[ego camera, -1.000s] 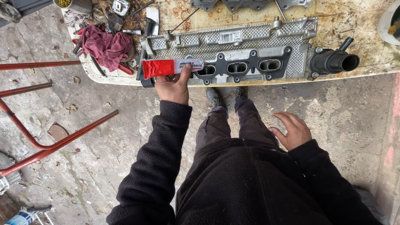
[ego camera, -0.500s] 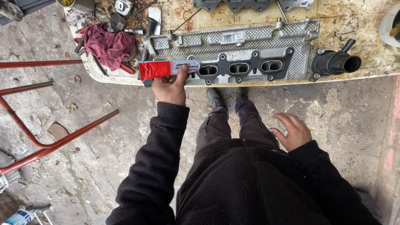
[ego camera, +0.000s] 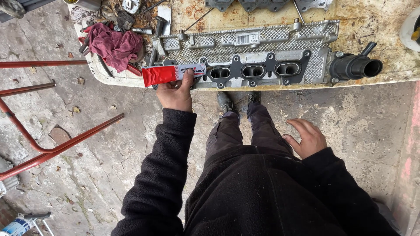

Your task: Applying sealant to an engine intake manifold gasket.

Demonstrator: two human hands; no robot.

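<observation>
The left hand (ego camera: 176,92) reaches straight up toward twelve o'clock from a black fleece sleeve, arm nearly extended, knuckles facing the camera. Its fingers are curled around a red and white tube of sealant (ego camera: 171,74), with the thumb lying across the white part; the tube lies level, its red end pointing toward nine o'clock and its white end toward three o'clock. The tube sits at the near edge of the workbench (ego camera: 385,26), touching or just in front of the left end of a grey aluminium intake manifold (ego camera: 258,50); which of the two I cannot tell.

The right hand (ego camera: 307,137) hangs low at about four o'clock from the left hand, beside the right thigh. It is open, fingers spread and slightly bent, palm down, holding nothing.

The manifold lies lengthwise along the bench, with a black gasket (ego camera: 253,71) around its three oval ports and a black plastic pipe (ego camera: 355,67) sticking out at its three o'clock end. At ten o'clock from the tube a crumpled maroon rag (ego camera: 114,43) rests among loose tools and bolts. The bench top is cream-coloured, rusty and stained.

Below, the ground is cracked, dirty concrete (ego camera: 109,148) with scattered dead leaves. A red tubular metal frame (ego camera: 57,150) stands at nine o'clock, well apart from the hands. The person's dark trousers and boots (ego camera: 238,100) point toward the bench.
</observation>
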